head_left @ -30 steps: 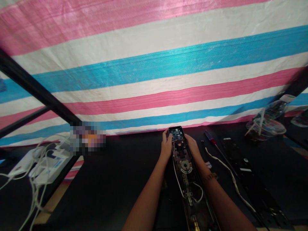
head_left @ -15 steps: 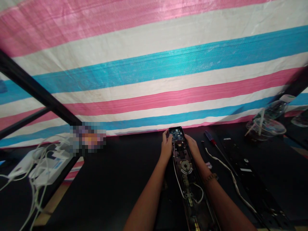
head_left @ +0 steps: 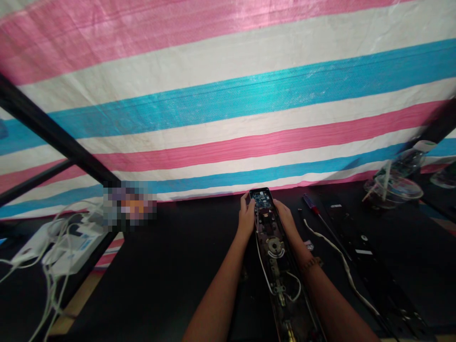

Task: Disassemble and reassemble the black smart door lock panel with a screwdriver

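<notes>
Device housing (head_left: 273, 266): long, dark, cover side open, far end over the table (head_left: 178, 266) near its back edge, near end running out of view at the bottom. Can't tell if it's resting flat or tipped up.

Left hand (head_left: 246, 216) is clamped on the left edge of the far end, thumb over the rim beside the circuit board (head_left: 262, 199). Right hand (head_left: 284, 213) grips the opposite edge. Hands apart, housing between them; right fingertips mostly hidden.

Inside, going from board toward the person: round metal part (head_left: 275, 245) mid-length, then brackets and brass-coloured fittings (head_left: 290, 331). White wire (head_left: 263, 263) runs down the left side; another white wire (head_left: 299, 287) loops on the right.

Right wrist has a band (head_left: 312, 262). Small pinkish piece (head_left: 308, 245) just beside that forearm, too small to identify.

Right of that: white cable (head_left: 344, 261), screwdriver (head_left: 312, 204) with its handle pointing away, then a long dark panel (head_left: 375, 275) with a white label. Clear cup (head_left: 402, 189) with straw at back right, clear bottle (head_left: 409, 159) behind it.

Far left: white box (head_left: 73, 249) under tangled white cables. Striped sheet (head_left: 228, 104) behind everything.
</notes>
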`<state>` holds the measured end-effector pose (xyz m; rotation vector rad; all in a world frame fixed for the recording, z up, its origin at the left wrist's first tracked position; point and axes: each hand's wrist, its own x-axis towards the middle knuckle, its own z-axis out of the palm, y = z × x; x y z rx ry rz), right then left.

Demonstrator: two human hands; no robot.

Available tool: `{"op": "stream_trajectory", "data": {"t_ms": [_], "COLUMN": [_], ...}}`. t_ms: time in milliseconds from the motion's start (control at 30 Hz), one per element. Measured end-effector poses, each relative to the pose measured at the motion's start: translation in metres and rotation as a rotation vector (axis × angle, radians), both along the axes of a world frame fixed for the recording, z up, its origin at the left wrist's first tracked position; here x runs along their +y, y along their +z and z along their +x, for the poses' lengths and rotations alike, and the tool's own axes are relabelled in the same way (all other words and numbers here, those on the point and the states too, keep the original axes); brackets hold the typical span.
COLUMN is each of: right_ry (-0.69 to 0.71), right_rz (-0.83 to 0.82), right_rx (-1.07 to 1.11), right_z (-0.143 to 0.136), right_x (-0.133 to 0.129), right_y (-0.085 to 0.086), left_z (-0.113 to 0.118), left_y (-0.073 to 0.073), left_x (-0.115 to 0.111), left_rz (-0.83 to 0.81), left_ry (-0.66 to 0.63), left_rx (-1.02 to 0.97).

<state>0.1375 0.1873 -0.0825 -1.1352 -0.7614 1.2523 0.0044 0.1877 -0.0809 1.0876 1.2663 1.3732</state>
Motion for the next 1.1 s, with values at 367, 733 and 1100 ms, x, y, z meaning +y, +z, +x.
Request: {"op": "stream_trajectory", "data": {"t_ms": [367, 733, 1100], "right_ry": [-0.010, -0.016, -0.012], "right_rz": [-0.009, 0.032, 0.023], "right_rx": [0.001, -0.018, -0.028], "right_z": [-0.0004, 0.0000, 0.0013], "right_x": [-0.0011, -0.0004, 0.0009], "right_y": [0.0013, -0.0003, -0.0017], "left_z": [0.0005, 0.0005, 0.0007], "left_y": [0.0001, -0.0005, 0.0003], "left_x": [-0.0003, 0.0004, 0.0003], "left_rz": [0.000, 0.004, 0.003], "left_ry": [-0.005, -0.015, 0.003], "left_rx": [-0.005, -0.005, 0.002]}}
